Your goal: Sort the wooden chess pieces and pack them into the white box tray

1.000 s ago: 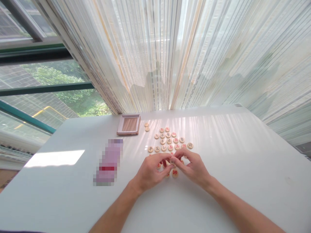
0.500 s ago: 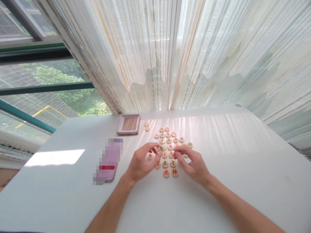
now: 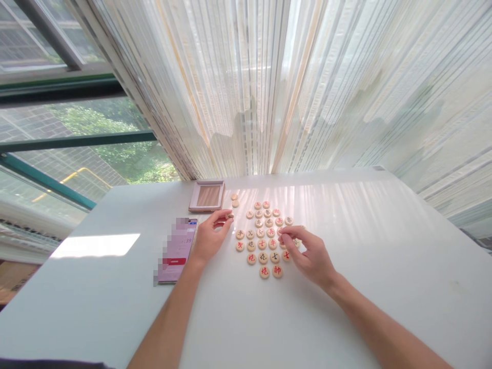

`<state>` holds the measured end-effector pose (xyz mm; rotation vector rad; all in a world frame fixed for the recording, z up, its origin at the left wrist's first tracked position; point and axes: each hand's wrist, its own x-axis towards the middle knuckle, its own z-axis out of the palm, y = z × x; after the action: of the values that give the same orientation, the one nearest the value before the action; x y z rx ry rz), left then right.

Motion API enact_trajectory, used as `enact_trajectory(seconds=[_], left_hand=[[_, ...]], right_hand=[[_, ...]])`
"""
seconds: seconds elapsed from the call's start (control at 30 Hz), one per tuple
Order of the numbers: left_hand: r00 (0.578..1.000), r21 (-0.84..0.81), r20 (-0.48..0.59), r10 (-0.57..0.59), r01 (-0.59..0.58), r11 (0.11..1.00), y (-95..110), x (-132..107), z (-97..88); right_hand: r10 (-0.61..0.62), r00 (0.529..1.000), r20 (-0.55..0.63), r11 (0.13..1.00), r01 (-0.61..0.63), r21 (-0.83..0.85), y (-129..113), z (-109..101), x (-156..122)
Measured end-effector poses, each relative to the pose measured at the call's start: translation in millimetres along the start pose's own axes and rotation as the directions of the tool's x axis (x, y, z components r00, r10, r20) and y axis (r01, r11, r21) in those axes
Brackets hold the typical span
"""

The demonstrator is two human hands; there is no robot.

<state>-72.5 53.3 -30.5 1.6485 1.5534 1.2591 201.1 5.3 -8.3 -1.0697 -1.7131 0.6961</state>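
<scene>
My left hand (image 3: 212, 237) pinches a Chinese chess piece (image 3: 229, 216) between thumb and fingertips, to the left of the laid-out pieces and in front of two pale round pieces (image 3: 235, 201). My right hand (image 3: 307, 252) hovers over the right side of the layout with thumb and fingers curled together; whatever may be between the fingertips is hidden. Its fingertips cover part of a row next to a red-marked piece (image 3: 271, 232). Round wooden pieces with red or black characters lie flat in close rows, narrowing to a red piece (image 3: 264, 272) and another red piece (image 3: 277, 270) nearest me.
A shallow open box (image 3: 193, 196) stands at the table's back left. A phone (image 3: 179, 248) with a partly blurred screen lies left of my left hand. The white table (image 3: 246, 323) runs back to a striped curtain (image 3: 261, 102), with a window at the left.
My left hand has carried the chess piece from above the layout to its left, exposing the row beneath. My right hand has shifted slightly right, and the view has turned a little.
</scene>
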Motion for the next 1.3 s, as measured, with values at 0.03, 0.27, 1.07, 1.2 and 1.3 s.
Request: enact_trajectory(seconds=[0.03,0.27,1.07,1.2,1.3], left_hand=[[1.0,0.014,0.007,-0.003,0.003,1.0,0.2,0.0,0.3],[1.0,0.168,-0.003,0.014,-0.014,0.986,4.5,-0.7,-1.6],[0.949,0.358,0.221,0.223,-0.292,0.887,7.4,-1.8,-12.6],[0.916,0.398,0.332,0.223,-0.351,0.848,17.3,-8.3,-10.1],[0.896,0.412,0.383,0.225,-0.383,0.827,21.5,-11.9,-5.7]], right_hand=[[-0.008,1.0,-0.019,1.0,0.008,-0.012,1.1,-2.0,1.6],[0.041,0.952,-0.303,0.996,-0.065,-0.067,23.7,-25.5,20.7],[0.303,0.859,-0.414,0.952,-0.295,0.086,63.2,-33.5,37.3],[0.299,0.862,-0.409,0.953,-0.292,0.081,62.3,-32.9,36.5],[0.297,0.864,-0.408,0.954,-0.291,0.078,63.1,-33.1,35.9]])
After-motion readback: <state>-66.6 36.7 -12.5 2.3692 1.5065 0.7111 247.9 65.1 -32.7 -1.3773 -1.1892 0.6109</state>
